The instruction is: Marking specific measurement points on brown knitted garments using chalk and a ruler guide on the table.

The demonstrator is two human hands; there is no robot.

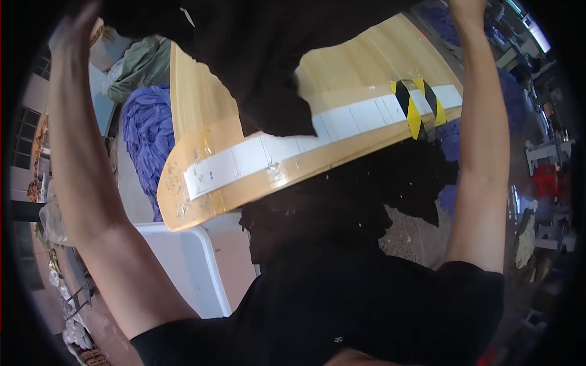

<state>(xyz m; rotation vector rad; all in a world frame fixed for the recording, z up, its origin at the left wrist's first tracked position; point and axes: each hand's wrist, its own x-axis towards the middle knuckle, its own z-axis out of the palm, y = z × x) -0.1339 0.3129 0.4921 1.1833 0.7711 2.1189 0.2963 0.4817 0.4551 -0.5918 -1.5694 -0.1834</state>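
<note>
A dark black cloth garment (pixel 256 55) spreads across the top of the view between my raised arms, with a small white tag (pixel 187 17) near its left part. Its lower end tapers down over a pale wooden board (pixel 360 58). My left hand (pixel 76 27) is up at the top left beside the cloth, blurred, with its fingers not readable. At the top right, my right hand (pixel 467 11) is cut off by the picture's edge, so its fingers are hidden. Whether either hand grips the cloth cannot be made out.
A white marked paper strip (pixel 244 157) is taped along the board's near edge, with yellow-and-black tape (pixel 413 113) at its right. More dark cloth (pixel 409 177) hangs below. Purple fabric (pixel 146 137) is heaped at left, beside a green bundle (pixel 140 68). A white-rimmed table (pixel 204 256) stands nearer.
</note>
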